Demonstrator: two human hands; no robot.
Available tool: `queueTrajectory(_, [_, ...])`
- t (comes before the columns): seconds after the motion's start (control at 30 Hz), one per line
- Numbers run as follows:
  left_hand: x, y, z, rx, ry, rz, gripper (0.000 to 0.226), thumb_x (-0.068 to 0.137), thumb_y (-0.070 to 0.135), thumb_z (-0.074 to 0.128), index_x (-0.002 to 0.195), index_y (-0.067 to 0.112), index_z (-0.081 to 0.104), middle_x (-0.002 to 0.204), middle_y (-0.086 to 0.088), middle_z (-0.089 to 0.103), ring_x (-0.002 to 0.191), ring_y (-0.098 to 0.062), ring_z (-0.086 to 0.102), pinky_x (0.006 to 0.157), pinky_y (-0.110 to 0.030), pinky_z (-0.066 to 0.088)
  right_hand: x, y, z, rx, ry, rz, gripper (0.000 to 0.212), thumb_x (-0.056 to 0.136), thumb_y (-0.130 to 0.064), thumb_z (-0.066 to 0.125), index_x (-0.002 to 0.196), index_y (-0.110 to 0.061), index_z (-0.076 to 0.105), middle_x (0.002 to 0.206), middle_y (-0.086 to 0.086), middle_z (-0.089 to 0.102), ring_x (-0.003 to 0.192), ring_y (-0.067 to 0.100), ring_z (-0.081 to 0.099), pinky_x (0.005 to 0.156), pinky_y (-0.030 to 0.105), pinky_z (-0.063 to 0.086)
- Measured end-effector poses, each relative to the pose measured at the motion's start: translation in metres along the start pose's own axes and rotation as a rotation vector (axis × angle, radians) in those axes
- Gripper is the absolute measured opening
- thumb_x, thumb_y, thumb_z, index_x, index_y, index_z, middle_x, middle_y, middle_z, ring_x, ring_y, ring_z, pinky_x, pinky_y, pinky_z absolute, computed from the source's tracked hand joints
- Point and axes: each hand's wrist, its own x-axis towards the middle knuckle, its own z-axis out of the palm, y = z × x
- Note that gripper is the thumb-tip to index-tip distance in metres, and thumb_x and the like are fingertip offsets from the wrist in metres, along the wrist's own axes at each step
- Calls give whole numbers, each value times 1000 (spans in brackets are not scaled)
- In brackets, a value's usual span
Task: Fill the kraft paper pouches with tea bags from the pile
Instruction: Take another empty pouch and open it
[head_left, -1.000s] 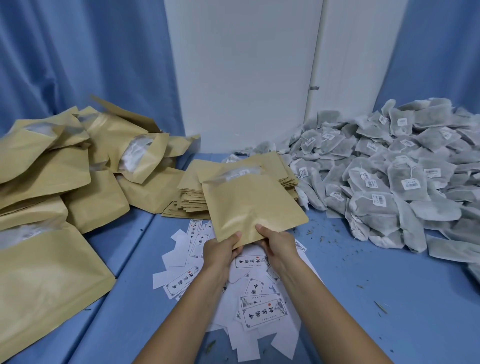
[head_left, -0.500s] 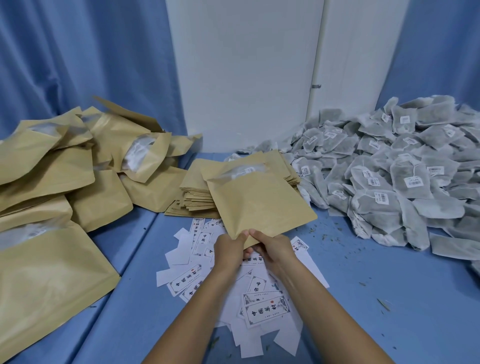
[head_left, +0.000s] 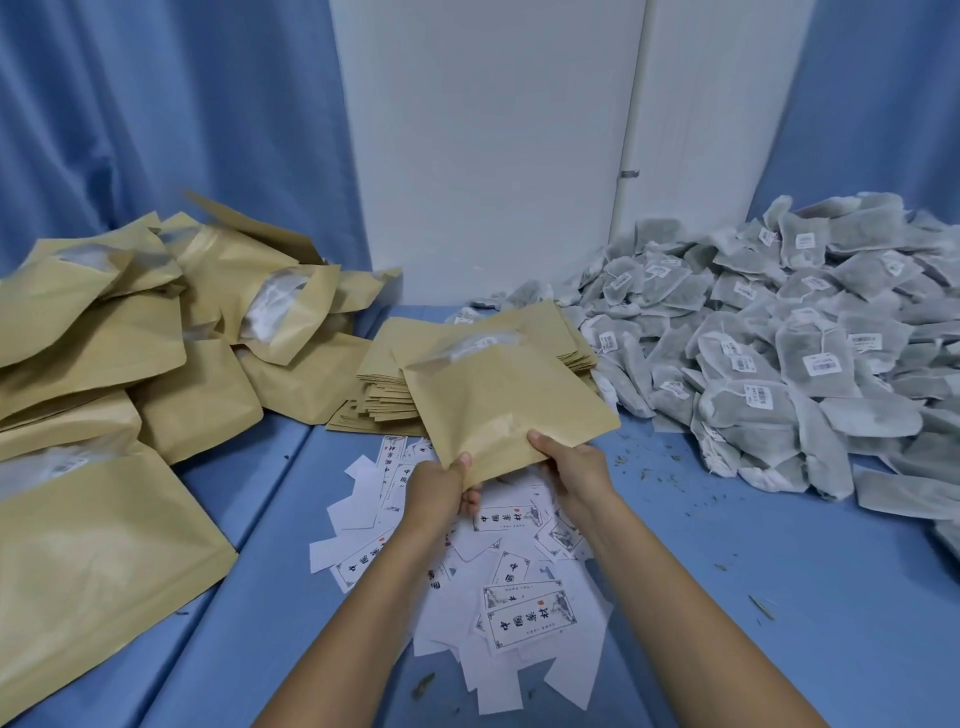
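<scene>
At the near edge of the blue cloth-covered table (head_left: 779, 597), two bare forearms reach forward over a loose scatter of white paper labels printed with black characters (head_left: 519, 613). Just beyond the labels, the left hand (head_left: 436, 486) and the right hand (head_left: 571, 465) together hold one flat tan kraft paper pouch (head_left: 504, 405) by its near bottom edge. Left hand: thumb on top of the pouch's near left corner, fingers curled beneath, closed on the paper. Right hand: thumb pressed on the upper face near the right corner, fingers hidden under the pouch, likewise closed on it. The pouch is tilted, its far end raised and its mouth, with a clear window strip, pointing away from the person; whether it holds anything cannot be told. Directly behind it lies a neat stack of empty flat kraft pouches (head_left: 384, 384), partly covered by the held one. To the left, a heap of bulging kraft pouches with clear windows (head_left: 156, 364) spreads from the near left corner to the blue curtain (head_left: 156, 130). To the right, well apart from the hands, a large pile of grey-green mesh tea bags with small white tags (head_left: 779, 353) slopes up toward the far right. Loose tea fragments dot the cloth between pile and labels. Farthest back stands a white wall panel (head_left: 483, 156).
</scene>
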Motion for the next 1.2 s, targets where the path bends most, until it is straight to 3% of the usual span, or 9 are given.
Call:
queueTrajectory(0.13, [7,4,-11,-11,20,0,27,98,16,52,76,1,54,60,-9,56,30,-5,47,36,-17,43,8,-7,-7,10,94,-31,34,80,-4,73,65,-14,45,50,3,62,42,12,61,44,16,46])
queueTrajectory(0.27, [9,3,-21,16,-5,-4,30,97,16,53,72,0,55,55,-7,56,31,-8,48,37,-17,43,8,-6,-7,104,11,33,8,84,-1,67,85,1,59,76,8,67,53,15,67,48,18,52])
queueTrajectory(0.37, [13,14,-38,7,47,55,32,97,11,52,67,1,52,55,-10,52,28,-7,46,34,-17,40,10,-6,-3,33,-29,47,16,92,-9,59,106,-1,60,82,6,64,57,9,62,49,14,48])
queueTrajectory(0.5, [20,35,-89,70,82,126,29,98,10,50,70,5,51,57,-9,51,30,-5,45,35,-16,41,11,-17,37,-173,-3,-67,12,96,-8,52,98,-6,64,74,3,59,42,4,55,40,14,42])
queueTrajectory(0.67, [17,67,-164,124,173,257,34,99,13,49,66,8,46,48,-6,49,30,-7,42,36,-17,39,-7,-9,121,-127,-200,-134,10,92,-10,59,97,-1,56,79,13,59,40,7,53,42,14,43])
queueTrajectory(0.93, [3,92,-278,115,266,323,25,97,17,52,74,9,49,49,-7,50,34,-11,46,43,-22,42,-46,39,237,-91,-236,-257,5,94,-7,52,93,-9,57,86,9,58,38,8,48,37,18,38])
queueTrajectory(1.03, [5,109,-320,128,337,380,25,96,15,55,72,4,55,46,-5,52,35,-10,48,41,-19,44,-48,47,286,-67,-342,-230,15,96,-6,50,109,-2,56,89,13,59,37,3,50,38,15,39])
queueTrajectory(1.1, [17,132,-344,86,445,435,24,94,15,57,79,-2,62,54,-6,59,41,-10,55,46,-19,49,-48,38,327,-8,-447,-185,26,98,-4,46,122,3,49,96,17,57,49,6,57,46,15,46])
queueTrajectory(1.2, [39,167,-377,-352,442,452,39,98,20,52,120,-12,50,111,-18,62,91,-21,68,83,-31,56,-41,19,378,80,-600,-55,39,100,3,36,139,5,33,121,16,51,115,25,57,100,27,46])
